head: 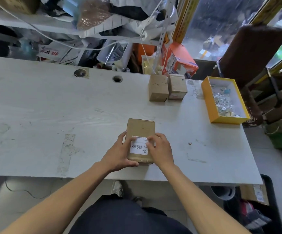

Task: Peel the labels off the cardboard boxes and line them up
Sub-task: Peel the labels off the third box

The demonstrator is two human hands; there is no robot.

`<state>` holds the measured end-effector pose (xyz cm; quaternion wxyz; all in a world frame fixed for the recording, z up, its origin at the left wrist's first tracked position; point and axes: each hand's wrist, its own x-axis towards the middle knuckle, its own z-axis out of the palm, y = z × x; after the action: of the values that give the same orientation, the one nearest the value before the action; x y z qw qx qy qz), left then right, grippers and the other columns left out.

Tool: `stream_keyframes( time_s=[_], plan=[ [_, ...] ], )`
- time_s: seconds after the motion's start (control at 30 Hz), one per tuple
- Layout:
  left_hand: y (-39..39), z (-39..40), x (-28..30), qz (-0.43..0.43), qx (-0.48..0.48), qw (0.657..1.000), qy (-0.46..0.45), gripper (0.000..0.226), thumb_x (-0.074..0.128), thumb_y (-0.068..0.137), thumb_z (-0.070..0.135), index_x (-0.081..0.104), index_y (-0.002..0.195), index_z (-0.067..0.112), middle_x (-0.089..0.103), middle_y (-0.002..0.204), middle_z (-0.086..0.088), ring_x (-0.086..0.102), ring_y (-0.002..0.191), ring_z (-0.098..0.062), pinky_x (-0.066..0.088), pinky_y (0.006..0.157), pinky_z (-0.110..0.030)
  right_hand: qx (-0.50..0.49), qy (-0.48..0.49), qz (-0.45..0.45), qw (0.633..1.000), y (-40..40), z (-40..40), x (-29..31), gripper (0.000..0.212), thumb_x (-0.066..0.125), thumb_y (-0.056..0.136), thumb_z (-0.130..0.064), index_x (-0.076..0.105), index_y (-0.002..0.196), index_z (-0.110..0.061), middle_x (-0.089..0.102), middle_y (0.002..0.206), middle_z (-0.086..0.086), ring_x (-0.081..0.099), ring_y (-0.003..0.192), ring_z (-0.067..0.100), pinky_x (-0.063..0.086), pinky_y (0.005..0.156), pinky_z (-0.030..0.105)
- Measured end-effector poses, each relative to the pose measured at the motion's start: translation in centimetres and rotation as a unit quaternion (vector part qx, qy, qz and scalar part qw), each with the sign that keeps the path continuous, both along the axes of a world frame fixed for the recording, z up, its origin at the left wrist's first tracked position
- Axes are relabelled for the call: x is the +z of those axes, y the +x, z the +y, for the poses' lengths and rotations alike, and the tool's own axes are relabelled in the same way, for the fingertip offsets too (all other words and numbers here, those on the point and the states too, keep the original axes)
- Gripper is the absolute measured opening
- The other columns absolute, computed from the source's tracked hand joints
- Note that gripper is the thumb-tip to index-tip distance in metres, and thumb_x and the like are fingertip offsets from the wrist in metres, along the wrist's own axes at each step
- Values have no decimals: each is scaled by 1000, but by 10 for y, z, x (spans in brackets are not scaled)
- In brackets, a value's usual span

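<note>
A brown cardboard box [141, 128] lies on the white table [52, 115] near its front edge. A white barcode label [139, 146] is stuck on the box's top face. My left hand [120, 154] grips the box's left side, thumb resting on the label's left edge. My right hand [159, 149] rests on the right side of the box, fingertips pressed on the label's upper right corner. Two more cardboard boxes, one [158, 87] beside the other [177, 86], stand side by side at the table's far edge.
A yellow open tray [207, 100] holding crumpled white scraps sits at the right of the table. Cluttered shelves and bags stand behind the table. A brown chair [253, 53] is at the far right. Two round holes mark the table's back.
</note>
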<state>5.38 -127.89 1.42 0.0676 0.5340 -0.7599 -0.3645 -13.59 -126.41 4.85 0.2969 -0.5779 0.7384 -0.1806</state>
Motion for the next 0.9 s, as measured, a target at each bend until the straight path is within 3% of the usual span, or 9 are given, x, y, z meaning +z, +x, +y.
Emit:
stream_keyframes(
  time_s=[0.13, 0.27, 0.43, 0.6, 0.9],
  plan=[
    [3, -7, -13, 40, -17, 999, 13, 115, 88, 55, 52, 15, 144, 46, 3, 153, 7, 41, 128, -24, 51, 97, -38, -42, -20, -16, 999, 5, -2, -11, 33, 66, 86, -19, 65, 119, -20, 53, 128, -2, 54, 115, 15, 47, 99, 32],
    [-1, -7, -22, 119, 13, 993, 26, 119, 92, 52, 41, 19, 145, 42, 6, 148, 5, 41, 122, -21, 47, 100, -31, -61, -35, -19, 997, 8, 0, -15, 33, 67, 86, -16, 68, 118, -19, 55, 131, 0, 54, 118, 15, 47, 101, 36],
    [-5, -3, -35, 178, 38, 983, 26, 117, 91, 50, 40, 22, 144, 43, 4, 150, 11, 39, 128, -21, 43, 101, -28, -82, -47, -45, 995, 10, -1, -16, 30, 68, 85, -12, 71, 114, -18, 57, 130, -2, 57, 114, 13, 49, 99, 36],
    [-8, -5, -39, 181, 41, 982, 22, 117, 90, 48, 42, 21, 142, 47, 5, 151, 8, 39, 129, -21, 45, 103, -32, -102, -46, -52, 992, 8, -6, -15, 24, 69, 83, -10, 74, 106, -15, 58, 126, -1, 59, 109, 15, 50, 96, 35],
    [-7, -10, -35, 163, 21, 986, 14, 115, 88, 50, 45, 20, 143, 46, 4, 150, 8, 40, 125, -18, 46, 98, -28, -117, -42, -21, 992, 7, -16, -14, 13, 72, 82, -13, 75, 95, -15, 59, 118, 0, 57, 107, 14, 47, 94, 29]
  ],
)
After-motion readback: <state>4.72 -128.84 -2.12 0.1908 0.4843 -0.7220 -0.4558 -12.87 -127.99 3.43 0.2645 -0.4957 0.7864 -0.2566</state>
